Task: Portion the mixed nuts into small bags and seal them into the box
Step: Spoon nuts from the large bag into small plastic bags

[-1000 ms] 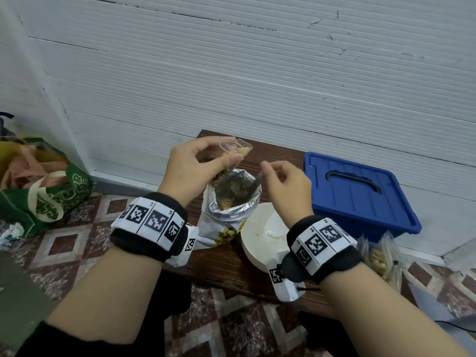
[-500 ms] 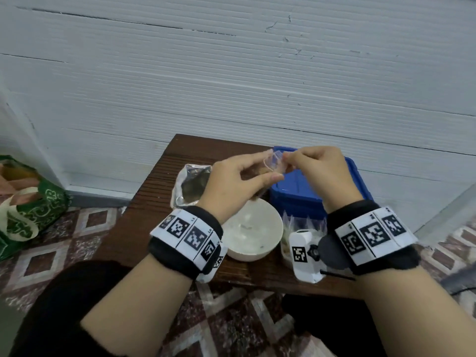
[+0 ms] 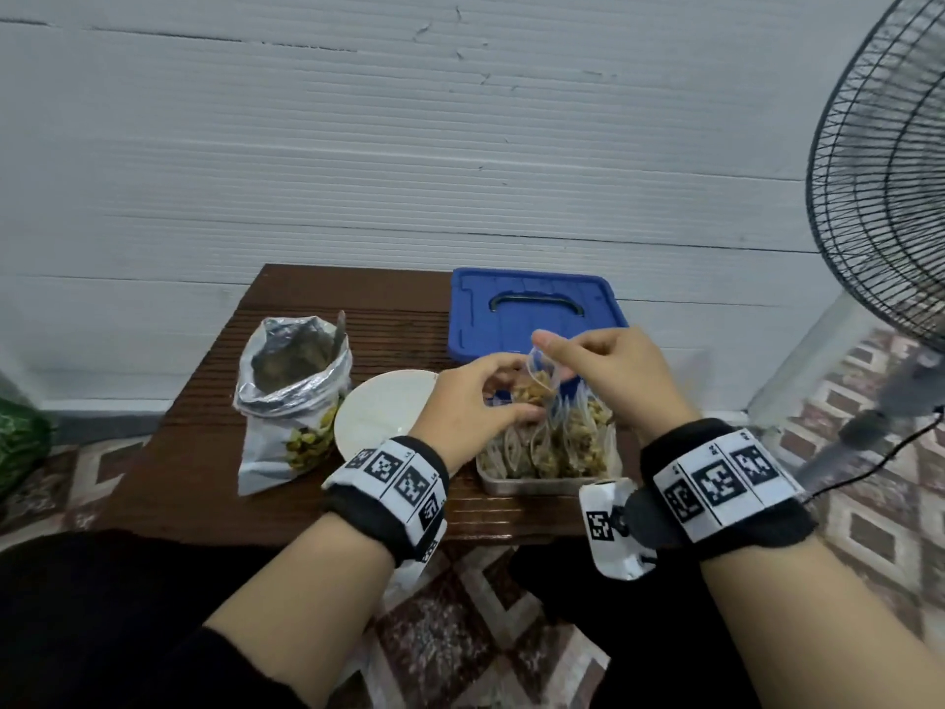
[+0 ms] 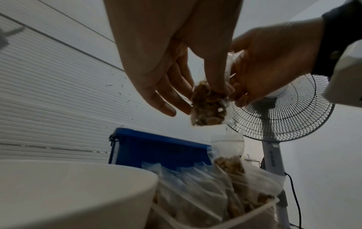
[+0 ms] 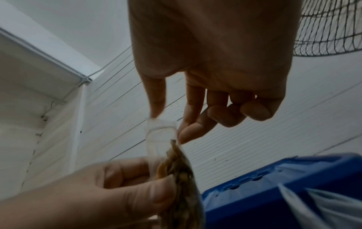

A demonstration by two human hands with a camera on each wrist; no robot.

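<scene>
A small clear bag of mixed nuts (image 3: pixel 539 388) (image 4: pixel 208 110) (image 5: pixel 180 178) hangs between both hands, above the metal tray (image 3: pixel 532 484). My left hand (image 3: pixel 475 401) (image 4: pixel 176 86) pinches its filled lower part between thumb and fingers. My right hand (image 3: pixel 598 365) (image 5: pixel 168 122) pinches the bag's clear top strip between thumb and forefinger. The tray holds several filled small bags (image 3: pixel 562 442) (image 4: pixel 225 193) standing upright. Behind it sits the blue box (image 3: pixel 532 312) (image 4: pixel 156 150) (image 5: pixel 284 182) with its lid on. The silver foil nut bag (image 3: pixel 291 396) stands open at the table's left, a spoon handle sticking out.
A white bowl (image 3: pixel 383 417) (image 4: pixel 68 193) sits between the foil bag and the tray on the brown wooden table (image 3: pixel 204 452). A standing fan (image 3: pixel 884 197) (image 4: pixel 280 111) is at the right with a cable. A green bag (image 3: pixel 20 442) lies on the tiled floor at left.
Both hands left the foil nut bag and carried the small filled bag rightward and down, to just above the tray of bags. The spoon stayed in the foil bag.
</scene>
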